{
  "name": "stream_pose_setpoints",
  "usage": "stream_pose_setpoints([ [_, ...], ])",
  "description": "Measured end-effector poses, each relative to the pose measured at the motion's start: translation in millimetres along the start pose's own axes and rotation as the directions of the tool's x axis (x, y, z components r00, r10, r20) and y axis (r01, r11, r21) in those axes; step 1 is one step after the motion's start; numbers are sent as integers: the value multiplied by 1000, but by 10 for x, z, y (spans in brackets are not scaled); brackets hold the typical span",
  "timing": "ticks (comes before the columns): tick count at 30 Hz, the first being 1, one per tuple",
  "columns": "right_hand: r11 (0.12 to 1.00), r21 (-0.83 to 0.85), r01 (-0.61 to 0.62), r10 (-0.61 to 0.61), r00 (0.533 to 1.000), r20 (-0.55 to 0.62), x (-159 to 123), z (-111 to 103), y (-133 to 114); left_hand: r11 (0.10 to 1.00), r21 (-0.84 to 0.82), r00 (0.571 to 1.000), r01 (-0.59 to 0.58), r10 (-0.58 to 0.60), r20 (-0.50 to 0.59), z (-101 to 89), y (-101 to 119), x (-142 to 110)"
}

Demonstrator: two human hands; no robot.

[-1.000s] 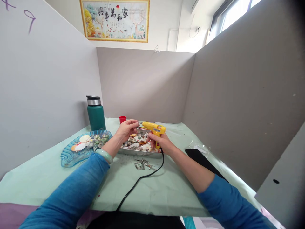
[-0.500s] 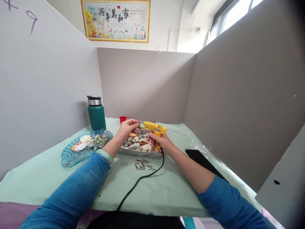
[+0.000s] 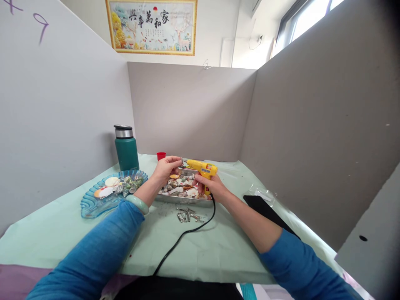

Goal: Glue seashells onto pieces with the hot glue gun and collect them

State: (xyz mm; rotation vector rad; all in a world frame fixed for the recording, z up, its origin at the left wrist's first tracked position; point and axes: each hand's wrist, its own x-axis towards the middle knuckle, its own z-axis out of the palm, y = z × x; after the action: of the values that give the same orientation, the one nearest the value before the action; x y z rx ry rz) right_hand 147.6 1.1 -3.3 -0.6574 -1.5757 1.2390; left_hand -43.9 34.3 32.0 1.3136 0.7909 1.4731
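Observation:
In my right hand (image 3: 212,186) is a yellow hot glue gun (image 3: 201,167), gripped by its handle, its nozzle pointing left. My left hand (image 3: 168,168) pinches a small silvery piece (image 3: 182,161), apparently a metal clip, right at the nozzle tip. Whether the two touch, I cannot tell. Below both hands a metal tray (image 3: 184,200) holds many shells (image 3: 179,183). Several metal clips (image 3: 187,215) lie loose on the table in front of the tray. The gun's black cord (image 3: 183,235) curves down to the table's front edge.
On the left, a blue shell-shaped dish (image 3: 89,204) bears shells and small decorated pieces. Behind it stands a green bottle (image 3: 126,152). A red cup (image 3: 161,156) is at the back. To the right lie a black flat object (image 3: 265,212) and clear plastic bags (image 3: 261,191). Grey partitions (image 3: 190,108) enclose the table.
The glue gun and the piece in my left hand have shifted very slightly left. Both grips are unchanged.

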Motion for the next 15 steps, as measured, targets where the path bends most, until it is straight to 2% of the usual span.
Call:
stream_pose_setpoints([
  [8,1000,18,17,-17,1000,-3,6,1,12,999,39,1000,14,-14,12,19,-3,-26],
  [15,1000,-2,-27,27,1000,16,-2,1,-5,999,-39,1000,25,-24,11,-28,-35,23],
])
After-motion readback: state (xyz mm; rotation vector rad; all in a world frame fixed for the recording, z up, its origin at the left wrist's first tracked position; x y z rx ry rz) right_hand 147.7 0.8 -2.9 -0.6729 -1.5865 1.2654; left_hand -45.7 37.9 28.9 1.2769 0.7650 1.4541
